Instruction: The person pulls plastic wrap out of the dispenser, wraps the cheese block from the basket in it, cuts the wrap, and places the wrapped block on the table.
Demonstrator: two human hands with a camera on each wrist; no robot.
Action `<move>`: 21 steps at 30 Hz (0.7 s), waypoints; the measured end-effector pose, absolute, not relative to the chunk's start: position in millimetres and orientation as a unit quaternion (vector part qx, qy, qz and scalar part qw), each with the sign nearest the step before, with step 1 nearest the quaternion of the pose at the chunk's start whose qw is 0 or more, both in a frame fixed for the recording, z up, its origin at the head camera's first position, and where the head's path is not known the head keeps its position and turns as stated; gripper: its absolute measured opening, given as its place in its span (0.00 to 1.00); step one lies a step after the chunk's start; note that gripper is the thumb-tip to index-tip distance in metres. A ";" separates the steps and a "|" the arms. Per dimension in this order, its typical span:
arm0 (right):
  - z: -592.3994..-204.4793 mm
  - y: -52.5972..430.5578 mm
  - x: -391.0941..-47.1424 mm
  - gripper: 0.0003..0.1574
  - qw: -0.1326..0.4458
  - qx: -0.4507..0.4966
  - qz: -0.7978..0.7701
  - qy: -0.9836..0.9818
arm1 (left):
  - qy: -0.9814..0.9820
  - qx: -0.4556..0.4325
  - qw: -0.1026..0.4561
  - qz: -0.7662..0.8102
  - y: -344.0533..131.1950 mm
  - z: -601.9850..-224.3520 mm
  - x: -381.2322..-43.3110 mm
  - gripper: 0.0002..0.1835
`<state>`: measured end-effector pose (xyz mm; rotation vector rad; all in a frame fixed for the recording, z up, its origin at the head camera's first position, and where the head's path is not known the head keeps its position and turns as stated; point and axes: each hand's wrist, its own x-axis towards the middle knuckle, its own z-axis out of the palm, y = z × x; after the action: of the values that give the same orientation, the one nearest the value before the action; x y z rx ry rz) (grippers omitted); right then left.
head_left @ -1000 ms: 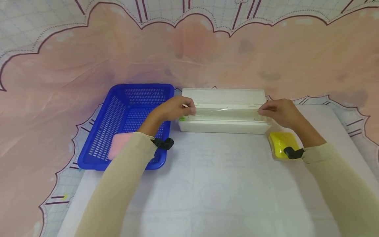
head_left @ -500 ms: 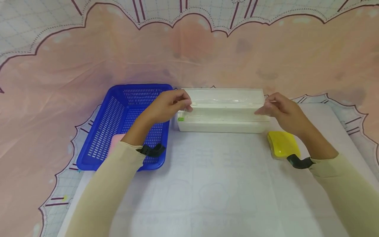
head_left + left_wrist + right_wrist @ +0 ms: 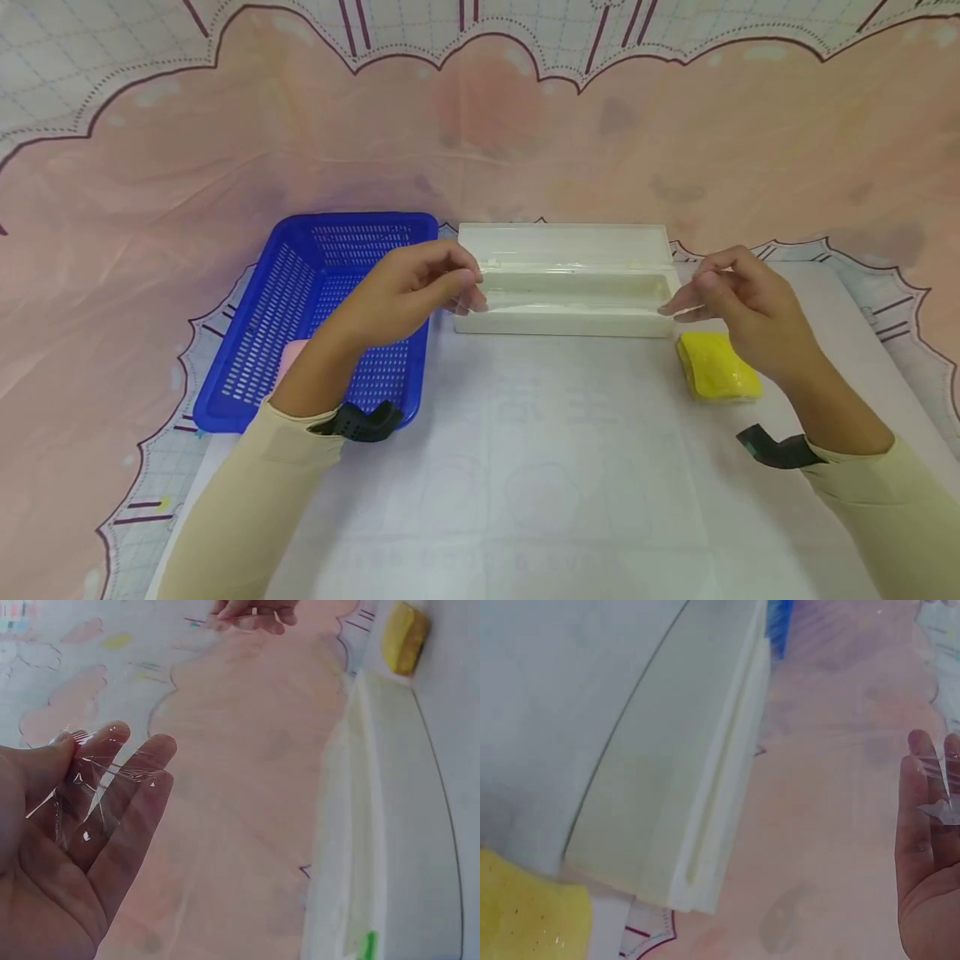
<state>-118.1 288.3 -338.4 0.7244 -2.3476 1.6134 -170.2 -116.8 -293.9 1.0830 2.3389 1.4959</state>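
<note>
My left hand pinches one end of a sheet of clear cling film between thumb and forefinger, its other fingers spread behind the film. Opposite it, my right hand pinches the other end with thumb and fingers; in the right wrist view, creased film lies across its fingers. The film spans the gap between both hands, almost invisible in the head view. Behind it stands a long white cling film dispenser, lid raised, with a green tab at its left end.
On the left, a blue perforated basket holds a pink item, partly behind my left arm. A yellow block with a glossy clear covering lies below my right hand. White sheeting covers the table; a patterned cloth hangs behind.
Both hands have drawn back from the dispenser towards me, and they are wider apart. The film has come away with them, exposing the dispenser's trough. Dispenser, basket and yellow block stay put.
</note>
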 end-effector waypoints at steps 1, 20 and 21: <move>-337.8 287.7 -115.4 0.05 0.101 0.253 0.569 -0.776 | 0.779 0.364 0.078 0.504 -117.2 -291.4 -166.5 0.06; -334.3 285.2 -60.9 0.09 0.014 0.422 0.669 -0.612 | 0.646 0.543 0.148 0.516 -132.7 -289.3 -104.0 0.11; -340.8 288.4 -58.2 0.11 -0.015 0.411 0.661 -0.627 | 0.648 0.542 0.169 0.507 -133.9 -294.9 -101.3 0.11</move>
<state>-58.2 288.4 -340.8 1.3042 -1.9895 2.0961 -101.3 -133.9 -294.9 1.5418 1.8437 1.4416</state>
